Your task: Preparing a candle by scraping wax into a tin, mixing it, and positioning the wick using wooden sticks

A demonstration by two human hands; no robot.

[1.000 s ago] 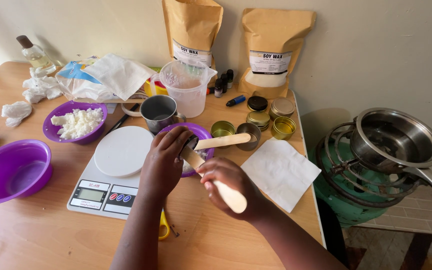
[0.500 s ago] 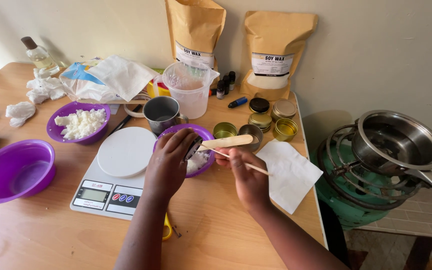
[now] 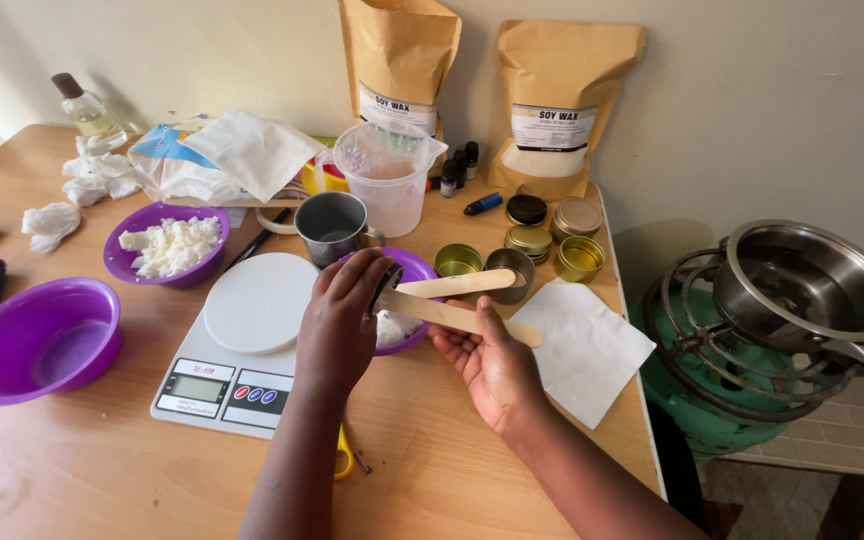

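My wooden table [image 3: 72, 470] is carrying a white kitchen scale [image 3: 242, 350] at its middle, purple bowls [image 3: 37, 340] toward the left edge, gold tins [image 3: 552, 240] and a white paper napkin [image 3: 587, 345] along the right edge, and two brown paper bags [image 3: 397, 60] leaning at the back edge.

We see the left hand [image 3: 342, 325] curled over a small dark round tin [image 3: 388, 277], holding it above a small purple plastic bowl [image 3: 414, 268] that has white wax in it. The right hand [image 3: 492, 365], palm up, grips a flat wooden stick [image 3: 452, 317] whose tip reaches the tin; a second wooden stick [image 3: 457, 285] lies across the bowl's rim. Just left of the hands on the wooden desk [image 3: 72, 470] stands a white digital kitchen scale [image 3: 252, 345]. A white paper napkin [image 3: 587, 350] lies to the right, near open gold tins [image 3: 577, 258].
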